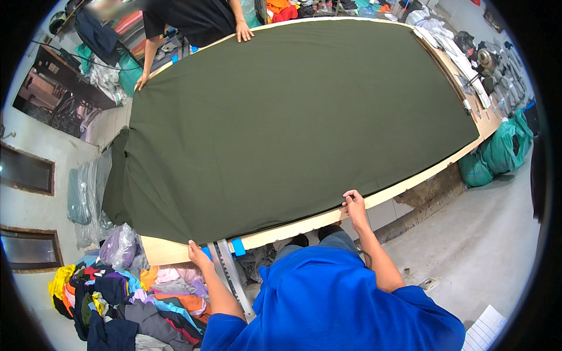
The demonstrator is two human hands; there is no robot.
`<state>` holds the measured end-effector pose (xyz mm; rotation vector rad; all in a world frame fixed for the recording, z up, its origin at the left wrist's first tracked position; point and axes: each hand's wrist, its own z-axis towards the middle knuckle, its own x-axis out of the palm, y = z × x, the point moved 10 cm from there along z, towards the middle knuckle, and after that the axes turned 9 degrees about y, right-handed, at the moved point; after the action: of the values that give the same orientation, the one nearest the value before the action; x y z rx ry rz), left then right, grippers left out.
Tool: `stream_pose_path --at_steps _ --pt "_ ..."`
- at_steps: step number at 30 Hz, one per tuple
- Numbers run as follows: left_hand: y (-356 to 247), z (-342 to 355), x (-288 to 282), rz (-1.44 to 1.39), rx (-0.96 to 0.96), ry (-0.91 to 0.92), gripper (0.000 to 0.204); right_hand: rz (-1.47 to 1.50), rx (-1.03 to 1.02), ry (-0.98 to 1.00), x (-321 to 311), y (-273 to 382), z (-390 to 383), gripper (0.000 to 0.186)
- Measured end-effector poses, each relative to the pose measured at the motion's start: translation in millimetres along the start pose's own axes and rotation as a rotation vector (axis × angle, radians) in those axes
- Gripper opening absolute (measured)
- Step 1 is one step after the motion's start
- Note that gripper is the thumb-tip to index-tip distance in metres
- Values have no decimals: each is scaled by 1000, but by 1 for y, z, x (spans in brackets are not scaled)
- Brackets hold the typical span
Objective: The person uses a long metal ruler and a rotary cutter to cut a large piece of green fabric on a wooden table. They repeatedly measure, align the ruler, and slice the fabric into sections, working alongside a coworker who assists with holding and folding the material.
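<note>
A wide sheet of dark olive-green fabric [293,117] lies spread over a long wooden table [167,250]. Its near edge runs along the table's front side, and at the left end it hangs over in folds. My left hand [199,255] pinches this edge near the front left corner. Farther right, my right hand [355,207] is closed on the same edge with fingers bent. Across the table a co-worker in dark clothes rests one hand [243,31] on the far edge and the other hand [141,81] at the far left corner.
A metal rail [227,272] with blue clamps juts out beside my left forearm. Colourful clothes [134,298] are heaped on the floor at left. A long bar [442,73] lies across the table's right end. A green sack [497,153] stands below that end.
</note>
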<state>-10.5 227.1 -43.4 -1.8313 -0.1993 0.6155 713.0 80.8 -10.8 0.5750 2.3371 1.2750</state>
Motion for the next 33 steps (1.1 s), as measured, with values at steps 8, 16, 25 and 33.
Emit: stream_pose_path --at_steps 8,16,25,33 --pt "-29 -7 -2 412 117 -60 54 -54 8 7 -3 -7 1 13" --pt "-13 -1 -3 522 58 8 56 -74 -31 -18 -5 -8 -2 12" --pt "-11 -18 4 557 59 -90 56 -372 -182 -292 -76 -27 -43 24" --pt "-84 -80 48 742 367 -242 43 -344 559 -41 -198 -265 -130 29"
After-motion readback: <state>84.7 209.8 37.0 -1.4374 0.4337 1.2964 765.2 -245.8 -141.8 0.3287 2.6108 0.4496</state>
